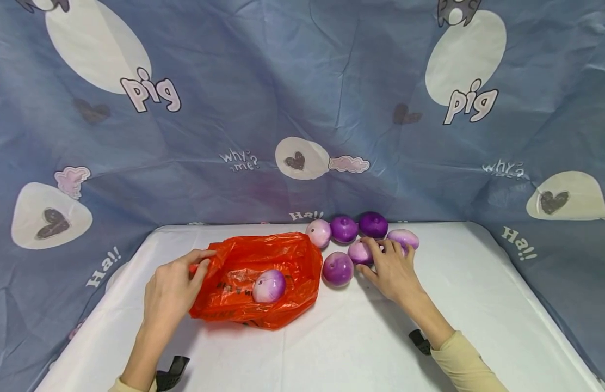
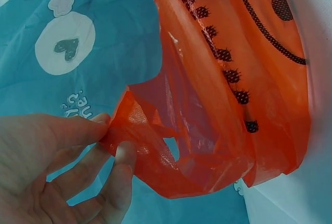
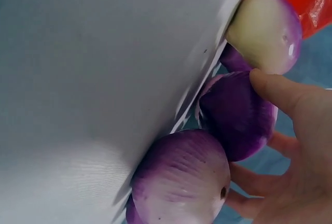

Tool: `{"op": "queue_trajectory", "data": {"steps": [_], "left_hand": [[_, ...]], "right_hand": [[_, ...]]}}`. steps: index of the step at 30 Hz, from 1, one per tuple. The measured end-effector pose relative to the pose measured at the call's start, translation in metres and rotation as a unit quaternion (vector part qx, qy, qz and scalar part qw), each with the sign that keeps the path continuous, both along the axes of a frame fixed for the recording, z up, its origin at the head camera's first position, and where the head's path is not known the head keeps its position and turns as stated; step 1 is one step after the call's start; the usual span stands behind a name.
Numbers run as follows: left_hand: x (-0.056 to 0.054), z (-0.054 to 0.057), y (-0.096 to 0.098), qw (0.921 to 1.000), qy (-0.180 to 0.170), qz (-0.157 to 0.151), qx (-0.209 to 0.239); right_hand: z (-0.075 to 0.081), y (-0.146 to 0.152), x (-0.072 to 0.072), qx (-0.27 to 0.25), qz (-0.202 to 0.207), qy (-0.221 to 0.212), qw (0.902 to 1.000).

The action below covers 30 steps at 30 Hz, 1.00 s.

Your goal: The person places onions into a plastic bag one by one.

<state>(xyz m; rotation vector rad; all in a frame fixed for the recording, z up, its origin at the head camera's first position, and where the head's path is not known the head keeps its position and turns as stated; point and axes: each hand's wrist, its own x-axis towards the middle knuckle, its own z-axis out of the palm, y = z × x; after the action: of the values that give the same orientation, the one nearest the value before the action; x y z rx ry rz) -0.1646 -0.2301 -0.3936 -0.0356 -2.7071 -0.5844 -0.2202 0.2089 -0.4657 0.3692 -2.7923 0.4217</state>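
My left hand point(image 1: 169, 294) pinches the left rim of a red plastic bag point(image 1: 312, 277) between thumb and fingers. In the left wrist view, the gripped edge of the bag point(image 2: 140, 125) is bunched at the fingertips. One purple-and-white onion point(image 1: 269, 286) lies inside the bag's wide mouth. To the right, my right hand point(image 1: 395, 272) reaches down over a group of onions. The right wrist view has its thumb on a dark purple onion point(image 3: 238, 115), other fingers bent behind it. A pale onion point(image 3: 267, 29) and a purple-streaked onion point(image 3: 181, 177) flank it.
Several more onions stand right of the bag: a purple one point(image 1: 338, 269) nearest, others point(image 1: 344, 228) along the back edge. A white cloth covers the table point(image 1: 332, 348). A blue printed curtain point(image 1: 302, 109) hangs behind it.
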Motion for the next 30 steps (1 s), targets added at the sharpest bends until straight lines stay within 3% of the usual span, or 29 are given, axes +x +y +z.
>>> {"op": "queue_trajectory", "data": {"steps": [30], "left_hand": [[-0.002,0.000,0.002,1.0000,0.003,-0.008,-0.002]], "right_hand": [[0.019,-0.009,0.003,-0.039,0.009,0.027,0.9988]]}}
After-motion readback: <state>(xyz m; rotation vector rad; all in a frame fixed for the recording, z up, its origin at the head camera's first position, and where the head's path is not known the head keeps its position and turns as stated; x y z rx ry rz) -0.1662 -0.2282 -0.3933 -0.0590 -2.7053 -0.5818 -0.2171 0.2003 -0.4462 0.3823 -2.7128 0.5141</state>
